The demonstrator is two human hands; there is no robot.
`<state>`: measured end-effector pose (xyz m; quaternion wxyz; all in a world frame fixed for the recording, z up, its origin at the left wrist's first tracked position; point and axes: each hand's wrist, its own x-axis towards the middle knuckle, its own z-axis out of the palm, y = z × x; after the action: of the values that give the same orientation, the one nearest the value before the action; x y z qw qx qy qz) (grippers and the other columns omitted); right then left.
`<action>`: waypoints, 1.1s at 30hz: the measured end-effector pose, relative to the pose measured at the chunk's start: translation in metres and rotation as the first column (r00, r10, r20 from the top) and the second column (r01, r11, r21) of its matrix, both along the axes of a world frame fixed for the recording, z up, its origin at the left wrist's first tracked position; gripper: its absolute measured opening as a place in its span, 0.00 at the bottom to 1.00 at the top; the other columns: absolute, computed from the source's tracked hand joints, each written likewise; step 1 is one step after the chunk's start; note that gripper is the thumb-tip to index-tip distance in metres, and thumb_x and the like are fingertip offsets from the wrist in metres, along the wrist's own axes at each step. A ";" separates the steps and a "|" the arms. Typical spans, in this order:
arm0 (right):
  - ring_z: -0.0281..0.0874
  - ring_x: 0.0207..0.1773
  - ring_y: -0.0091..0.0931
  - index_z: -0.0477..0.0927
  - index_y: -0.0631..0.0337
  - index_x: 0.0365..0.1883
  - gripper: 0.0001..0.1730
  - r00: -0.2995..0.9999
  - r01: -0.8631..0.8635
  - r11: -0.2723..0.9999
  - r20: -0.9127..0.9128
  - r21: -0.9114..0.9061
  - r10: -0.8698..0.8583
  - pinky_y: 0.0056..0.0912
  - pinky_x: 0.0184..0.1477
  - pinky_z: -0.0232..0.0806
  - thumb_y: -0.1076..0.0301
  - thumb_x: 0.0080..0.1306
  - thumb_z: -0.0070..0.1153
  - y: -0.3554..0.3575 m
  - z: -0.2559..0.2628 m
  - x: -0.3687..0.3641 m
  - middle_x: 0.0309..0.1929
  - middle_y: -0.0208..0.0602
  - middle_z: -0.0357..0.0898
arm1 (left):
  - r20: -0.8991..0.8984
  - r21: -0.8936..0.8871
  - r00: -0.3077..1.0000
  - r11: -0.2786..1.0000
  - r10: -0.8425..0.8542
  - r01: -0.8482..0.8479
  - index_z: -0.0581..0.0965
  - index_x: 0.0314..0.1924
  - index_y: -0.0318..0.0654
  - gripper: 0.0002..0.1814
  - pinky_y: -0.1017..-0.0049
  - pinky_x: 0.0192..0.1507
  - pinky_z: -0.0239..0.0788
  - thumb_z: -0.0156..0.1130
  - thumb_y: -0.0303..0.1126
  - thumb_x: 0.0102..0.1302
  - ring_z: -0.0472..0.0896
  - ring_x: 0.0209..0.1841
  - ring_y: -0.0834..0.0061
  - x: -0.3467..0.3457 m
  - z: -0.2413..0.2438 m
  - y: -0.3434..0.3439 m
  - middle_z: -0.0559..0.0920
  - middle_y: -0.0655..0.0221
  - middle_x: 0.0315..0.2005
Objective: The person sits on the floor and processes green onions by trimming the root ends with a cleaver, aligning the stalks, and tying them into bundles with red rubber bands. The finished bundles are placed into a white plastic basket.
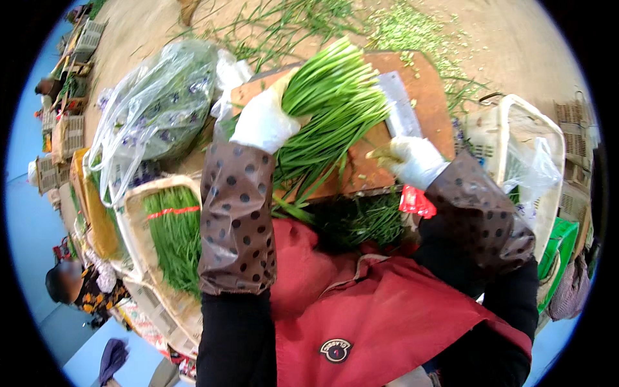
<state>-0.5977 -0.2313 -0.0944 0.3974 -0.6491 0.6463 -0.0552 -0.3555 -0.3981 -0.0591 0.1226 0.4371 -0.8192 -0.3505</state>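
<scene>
My left hand, in a white work glove, grips a thick loose bunch of garlic chives. Their pale cut ends point up and to the right, and the dark leaves hang towards me over a wooden chopping board. A cleaver lies beside the bunch, its broad blade on the board. At the blade's near end is my right hand, also gloved, with its fingertips pointing left. The cleaver's handle is hidden, so whether this hand grasps it is unclear.
A plastic bag of greens sits left of the board. Below it, a white crate holds chives tied with red tape. Another crate stands at right. Pale trimmings litter the floor. A person is at the far left.
</scene>
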 end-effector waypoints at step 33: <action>0.81 0.40 0.38 0.84 0.42 0.43 0.13 0.903 -0.427 0.902 -0.031 0.066 0.429 0.37 0.43 0.72 0.58 0.60 0.57 -0.064 -0.053 0.236 0.36 0.36 0.83 | -0.577 0.349 0.731 0.919 0.364 -0.182 0.71 0.58 0.34 0.35 0.76 0.50 0.74 0.65 0.08 0.47 0.80 0.46 0.78 0.101 0.043 0.017 0.82 0.66 0.45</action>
<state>-0.3621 -0.2953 -0.1474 0.4036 -0.7645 0.4982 0.0668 -0.2545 -0.3814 -0.0164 0.3802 0.4228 -0.6007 -0.5620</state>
